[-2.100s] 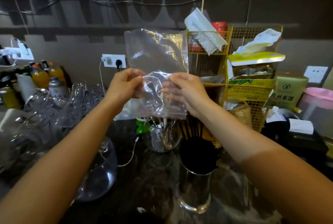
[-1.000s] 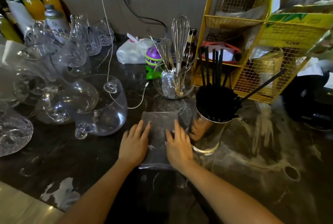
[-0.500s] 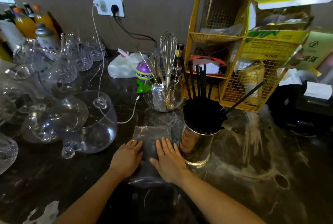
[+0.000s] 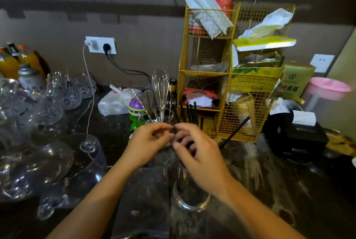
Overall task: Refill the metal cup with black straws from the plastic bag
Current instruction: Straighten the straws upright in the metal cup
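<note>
My left hand (image 4: pixel 148 142) and my right hand (image 4: pixel 198 152) are raised together over the dark counter, fingertips pinched on the top edge of the clear plastic bag (image 4: pixel 142 200). The bag hangs down flat between my forearms and looks empty. The shiny metal cup (image 4: pixel 190 196) stands right behind it, mostly hidden by my right hand. Black straws (image 4: pixel 189 111) stick up out of the cup above my fingers. One black straw (image 4: pixel 236 132) leans out to the right.
Several glass jugs and cups (image 4: pixel 48 161) crowd the left of the counter. A glass holder with a whisk (image 4: pixel 160 92) stands behind my hands, a yellow wire rack (image 4: pixel 225 77) beside it. A black printer (image 4: pixel 296 134) sits at the right.
Both hands were pressing the bag flat on the counter beside the cup. They have lifted it by its top edge, and the camera has tilted up.
</note>
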A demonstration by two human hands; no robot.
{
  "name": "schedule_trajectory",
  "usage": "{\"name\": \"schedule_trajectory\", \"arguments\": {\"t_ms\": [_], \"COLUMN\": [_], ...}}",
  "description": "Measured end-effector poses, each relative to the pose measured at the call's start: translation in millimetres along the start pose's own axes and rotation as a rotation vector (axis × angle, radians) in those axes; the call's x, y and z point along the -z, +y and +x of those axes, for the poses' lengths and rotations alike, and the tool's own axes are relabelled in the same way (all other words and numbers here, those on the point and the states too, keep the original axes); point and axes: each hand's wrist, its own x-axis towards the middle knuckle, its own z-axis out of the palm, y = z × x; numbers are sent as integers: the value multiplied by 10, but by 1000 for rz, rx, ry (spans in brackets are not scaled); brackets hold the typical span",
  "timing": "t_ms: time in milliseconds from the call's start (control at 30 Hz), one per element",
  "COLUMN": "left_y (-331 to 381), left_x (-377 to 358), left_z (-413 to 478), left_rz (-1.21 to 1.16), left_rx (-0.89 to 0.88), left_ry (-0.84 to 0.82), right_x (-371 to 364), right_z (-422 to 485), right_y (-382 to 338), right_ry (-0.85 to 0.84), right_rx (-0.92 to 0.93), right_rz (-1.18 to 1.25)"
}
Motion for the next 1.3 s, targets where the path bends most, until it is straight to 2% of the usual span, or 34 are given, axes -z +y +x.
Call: {"name": "schedule_trajectory", "arguments": {"t_ms": [233, 333, 533, 633, 767, 967, 1133, 1300], "left_y": [317, 324, 347, 350, 333, 396, 499, 648], "left_x": [-268, -382, -555, -611, -657, -688, -634, -543], "left_z": [143, 203, 293, 326, 378, 452, 493, 491], "left_rz": [180, 239, 281, 267, 241, 159, 88, -3], "left_rx": [-107, -69, -68, -71, -46, -81, -95, -128], "left_ry": [71, 59, 12, 14, 0, -69, -58, -119], "right_x": [779, 1004, 1034, 934, 743, 552, 536, 612], "right_z": [40, -6, 4, 49, 148, 292, 351, 380], "right_y": [204, 340, 664, 748, 772, 661, 596, 436], "right_ry": [368, 431, 298, 206, 117, -84, -103, -84], "right_rx": [-83, -186, -527, -608, -583, -437, -348, -284], "right_rz": [-51, -78, 105, 237, 279, 157, 90, -38]}}
